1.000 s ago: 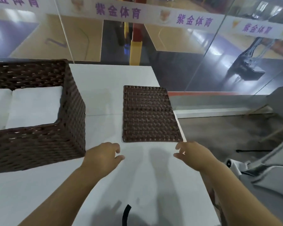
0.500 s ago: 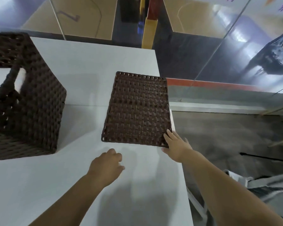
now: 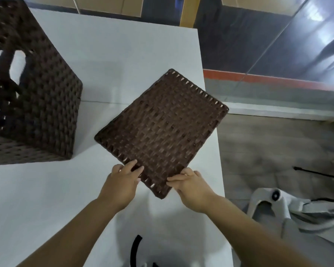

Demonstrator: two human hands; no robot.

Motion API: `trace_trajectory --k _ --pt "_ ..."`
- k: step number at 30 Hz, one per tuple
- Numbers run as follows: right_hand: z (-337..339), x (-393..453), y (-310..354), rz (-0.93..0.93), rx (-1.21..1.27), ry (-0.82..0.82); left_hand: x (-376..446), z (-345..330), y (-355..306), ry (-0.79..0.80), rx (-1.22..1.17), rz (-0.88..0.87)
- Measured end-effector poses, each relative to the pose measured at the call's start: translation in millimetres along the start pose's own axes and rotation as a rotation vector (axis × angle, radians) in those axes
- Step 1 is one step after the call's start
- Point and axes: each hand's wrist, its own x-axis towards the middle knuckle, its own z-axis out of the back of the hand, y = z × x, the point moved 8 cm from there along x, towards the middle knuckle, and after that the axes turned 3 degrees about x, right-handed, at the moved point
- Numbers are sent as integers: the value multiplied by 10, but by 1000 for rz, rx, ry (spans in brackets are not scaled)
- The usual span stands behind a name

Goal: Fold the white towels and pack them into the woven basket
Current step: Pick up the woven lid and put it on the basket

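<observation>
Both hands grip the near corner of the woven lid point(image 3: 162, 132), left hand point(image 3: 121, 182) and right hand point(image 3: 191, 185) with fingers pinching its edges, right of the basket point(image 3: 33, 97). White towel point(image 3: 17, 64) shows through the basket's handle hole; packing looks finished, with covering left.

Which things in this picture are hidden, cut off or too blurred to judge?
Head view only:
- Woven basket: cut off by the left and top edges; its inside is hidden by its wall.
- Fingertips of left hand and right hand: hidden under the woven lid.
- Lid's weave: blurred.
- Black strap: cut off below.
</observation>
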Motion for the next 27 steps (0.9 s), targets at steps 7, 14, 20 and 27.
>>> trace_trajectory --k 7,14,20,27 --pt "318 134 -424 -162 52 -140 -69 51 291 -25 119 49" --pt "428 151 -997 -441 -50 11 -82 164 672 -19 200 237" --pt "248 -37 -599 -447 -127 -136 -126 158 744 -39 171 418" --pt "196 -345 -737 -560 20 -291 -264 125 793 -110 -41 488"
